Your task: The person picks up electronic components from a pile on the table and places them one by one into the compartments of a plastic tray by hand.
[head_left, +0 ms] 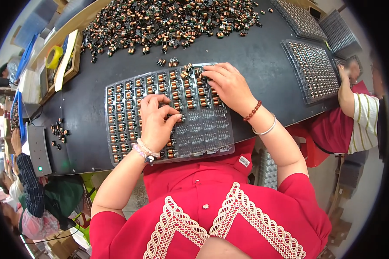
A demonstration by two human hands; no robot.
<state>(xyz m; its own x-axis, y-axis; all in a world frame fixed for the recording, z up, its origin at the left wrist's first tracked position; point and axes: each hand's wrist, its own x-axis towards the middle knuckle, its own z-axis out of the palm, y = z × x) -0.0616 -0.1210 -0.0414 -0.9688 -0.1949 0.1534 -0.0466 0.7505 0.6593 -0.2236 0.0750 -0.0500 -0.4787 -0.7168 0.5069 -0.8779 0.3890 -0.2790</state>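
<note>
A clear plastic tray (204,152) lies before me, most of its pockets filled with small copper-wound coils (129,96). Its lower right pockets hold none. My left hand (154,123) is over the middle of the tray, thumb and forefinger pinched on a coil (180,118) mostly hidden by the fingertips. At the tray's far right edge, my right hand (231,88) has its fingers curled round a coil (199,72), partly covered. Another coil (187,70) sits tilted just left of those fingers. Two loose coils (173,62) lie beyond the tray's far edge.
A large heap of coils (168,23) covers the far table. Filled trays (313,71) stand at right, beside a co-worker's arm (346,93). A small coil cluster (59,131) and a grey box with a green light (38,149) are at left, near yellow tape (54,57).
</note>
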